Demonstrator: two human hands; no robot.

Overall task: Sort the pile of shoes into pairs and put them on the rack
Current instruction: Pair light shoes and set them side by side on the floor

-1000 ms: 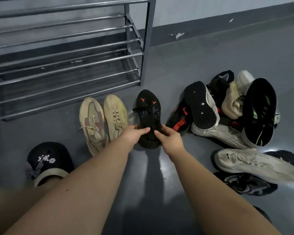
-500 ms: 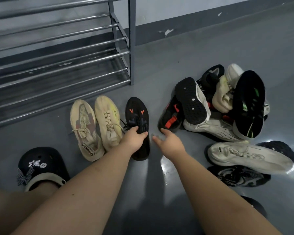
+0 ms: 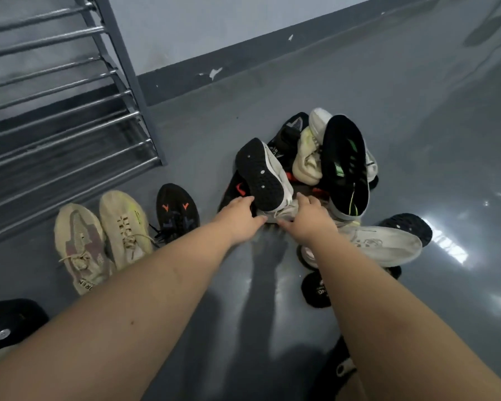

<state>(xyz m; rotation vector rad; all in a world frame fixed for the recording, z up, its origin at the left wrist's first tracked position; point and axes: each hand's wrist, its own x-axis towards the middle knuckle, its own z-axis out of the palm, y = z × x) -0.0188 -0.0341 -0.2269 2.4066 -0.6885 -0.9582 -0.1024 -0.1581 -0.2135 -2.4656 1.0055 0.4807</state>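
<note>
Item 1, lower left corner: a dark clog [image 3: 9, 325] with pale charms, worn by the person or lying at the frame edge; which one cannot be told.

Item 2, lower centre to middle: two bare forearms reaching up the frame. The left hand [image 3: 240, 217] has its fingers extended and lying against the near edge of the pile [image 3: 310, 169]. The right hand [image 3: 310, 218] rests on a pale grey shoe upper [image 3: 284, 211] with fingers spread and slightly bent; whether either hand has actually closed on anything cannot be told.

Item 3, left of centre: a beige sneaker pair [image 3: 104, 235] side by side on the floor [image 3: 417, 111], already matched. Just right of it, a single black sneaker with orange marks [image 3: 177, 212], upright, mate missing.

Item 4, right of centre: a white sneaker [image 3: 382, 244] lying on its side, with black shoes partly under it.

Item 5, centre: the pile itself, shoes stacked loosely. A black-soled shoe [image 3: 261, 175] lies sole-up just beyond the hands; a black shoe with red accents [image 3: 237, 189] is wedged under it, likely the mate sought. A long black sole with green marks [image 3: 347, 169] leans at the right.

Handling, judged: knit trainers, light, soft in the upper, stiff in the sole. Best taken at the heel collar or midsole; laces may snag neighbours, and pulling a low shoe may topple those stacked above.

Item 6, upper left: the metal rack [image 3: 70, 117], no shoes on its visible bars.
</note>
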